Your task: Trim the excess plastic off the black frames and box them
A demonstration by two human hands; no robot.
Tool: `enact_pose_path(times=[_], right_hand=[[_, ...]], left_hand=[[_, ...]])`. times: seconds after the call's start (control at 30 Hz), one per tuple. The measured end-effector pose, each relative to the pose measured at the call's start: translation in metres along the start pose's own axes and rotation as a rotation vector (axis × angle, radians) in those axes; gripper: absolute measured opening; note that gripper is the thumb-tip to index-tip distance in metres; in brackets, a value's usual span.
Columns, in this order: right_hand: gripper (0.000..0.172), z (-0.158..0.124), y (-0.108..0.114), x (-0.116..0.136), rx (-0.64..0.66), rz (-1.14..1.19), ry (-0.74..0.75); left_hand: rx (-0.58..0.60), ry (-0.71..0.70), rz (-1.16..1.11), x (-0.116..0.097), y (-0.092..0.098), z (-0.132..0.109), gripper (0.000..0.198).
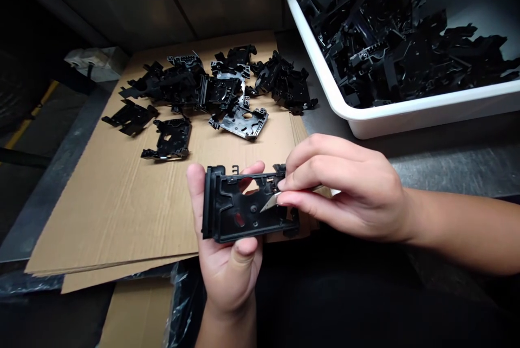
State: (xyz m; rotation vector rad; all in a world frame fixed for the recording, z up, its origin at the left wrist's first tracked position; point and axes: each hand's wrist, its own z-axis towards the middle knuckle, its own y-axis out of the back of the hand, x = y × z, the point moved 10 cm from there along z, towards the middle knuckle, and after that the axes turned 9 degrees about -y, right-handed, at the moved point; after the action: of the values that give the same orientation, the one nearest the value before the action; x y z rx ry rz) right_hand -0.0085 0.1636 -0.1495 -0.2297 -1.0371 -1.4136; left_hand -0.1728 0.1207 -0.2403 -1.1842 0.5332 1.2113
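Two grips fill my view: left grip [227, 277] cradling a black molded plastic bracket [239, 218], right grip [345, 191] clenched on a small knife blade [270, 203] touching the bracket's edge.

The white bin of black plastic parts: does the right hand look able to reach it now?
Probably yes: nothing stands between the right hand and the white bin, but its fingers hold a small blade.
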Motion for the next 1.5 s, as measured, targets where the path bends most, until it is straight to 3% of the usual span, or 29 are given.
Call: enact_pose_path(times=[0.5, 0.87, 1.5], right_hand=[[0.011, -0.004, 0.001, 0.010, 0.029, -0.118, 0.001], [0.013, -0.003, -0.001, 0.009, 0.054, -0.155, -0.027], [0.013, 0.002, 0.000, 0.010, 0.079, -0.250, -0.032]], left_hand=[[0.006, -0.053, 0.061, -0.006, 0.002, 0.000, 0.081], [-0.037, -0.026, 0.215, -0.007, 0.017, -0.005, 0.084], [-0.005, -0.121, 0.128, -0.014, 0.007, -0.003, 0.080]])
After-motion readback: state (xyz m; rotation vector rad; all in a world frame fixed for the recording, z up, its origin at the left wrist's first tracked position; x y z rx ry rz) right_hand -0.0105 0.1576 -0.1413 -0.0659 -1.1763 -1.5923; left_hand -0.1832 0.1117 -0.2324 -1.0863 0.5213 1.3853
